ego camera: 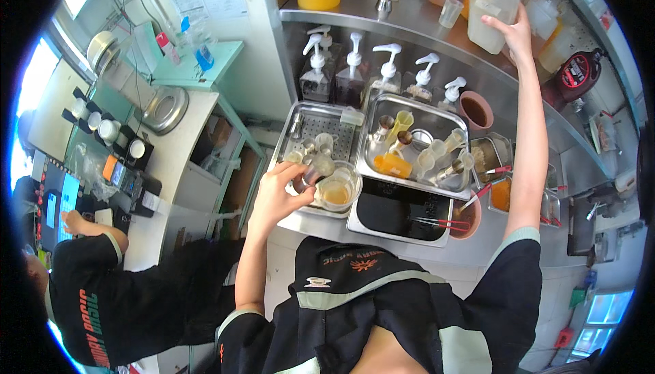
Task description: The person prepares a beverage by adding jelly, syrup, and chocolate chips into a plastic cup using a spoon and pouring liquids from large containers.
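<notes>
My left hand (280, 192) grips a small metal jigger (310, 173) between thumb and fingers, over the left side of a clear plastic cup (353, 197) with amber liquid at its bottom. That cup stands on a perforated steel tray (314, 126), beside several small measuring cups (324, 143). Up on the right, my right hand (516, 34) is closed around a large translucent plastic jug (492, 8) with pale contents, at the level of the steel shelf (353, 15). Whether the jug's base touches the shelf I cannot tell.
A second steel tray (376, 162) holds jiggers and measuring cups. In front lies a dark-filled steel pan (394, 213) with red-handled tongs (453, 224). Pump bottles (353, 75) line the back. At left, a co-worker (97, 292) touches a screen (64, 195).
</notes>
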### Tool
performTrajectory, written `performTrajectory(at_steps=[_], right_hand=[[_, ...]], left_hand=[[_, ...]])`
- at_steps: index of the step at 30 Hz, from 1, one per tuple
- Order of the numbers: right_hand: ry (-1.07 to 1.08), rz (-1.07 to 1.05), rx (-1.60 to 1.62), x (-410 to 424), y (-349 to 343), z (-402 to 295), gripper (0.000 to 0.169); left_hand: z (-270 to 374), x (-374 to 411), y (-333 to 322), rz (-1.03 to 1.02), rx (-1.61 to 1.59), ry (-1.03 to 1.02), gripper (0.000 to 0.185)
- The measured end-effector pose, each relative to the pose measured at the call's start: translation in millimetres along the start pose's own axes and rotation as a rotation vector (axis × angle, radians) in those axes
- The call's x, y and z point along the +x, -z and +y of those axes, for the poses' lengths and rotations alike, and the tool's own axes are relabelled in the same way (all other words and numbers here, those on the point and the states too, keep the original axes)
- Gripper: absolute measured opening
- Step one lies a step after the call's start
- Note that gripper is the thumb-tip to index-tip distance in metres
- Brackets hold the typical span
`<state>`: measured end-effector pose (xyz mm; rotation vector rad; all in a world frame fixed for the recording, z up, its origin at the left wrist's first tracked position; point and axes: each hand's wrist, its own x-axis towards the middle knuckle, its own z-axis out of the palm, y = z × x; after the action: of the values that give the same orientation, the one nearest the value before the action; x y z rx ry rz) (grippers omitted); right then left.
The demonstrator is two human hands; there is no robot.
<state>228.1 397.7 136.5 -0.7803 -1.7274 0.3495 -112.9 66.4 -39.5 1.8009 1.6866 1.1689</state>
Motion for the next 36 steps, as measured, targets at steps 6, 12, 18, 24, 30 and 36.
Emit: performTrajectory(at_steps=[6,12,18,24,30,36], right_hand=[[-0.103,0.301,0.08,3,-13,70,0.077],[0.288,0.38,-0.704,-36,-68,-5,0.067],[0.791,-0.998,-0.257,-228,-155,-104,0.027],[0.673,-0.879,-0.142,-271,-169,-100,0.02],[0.234,-0.844,-0.201,-315,-178,-93,0.015],[0.054,-0.641,-0.141,-316,-173,-102,0.013]], left_hand=[[-34,-6,-18,-0.116,0.294,-0.152,0.031],[-36,11,-38,-0.07,0.185,-0.17,0.038],[-41,20,-44,-0.122,0.059,-0.254,0.046],[-73,-5,-48,-0.137,-0.209,-0.255,0.108],[-114,-46,-129,-0.095,-0.366,0.053,0.102],[-110,-52,-131,0.177,-0.329,-0.048,0.085]])
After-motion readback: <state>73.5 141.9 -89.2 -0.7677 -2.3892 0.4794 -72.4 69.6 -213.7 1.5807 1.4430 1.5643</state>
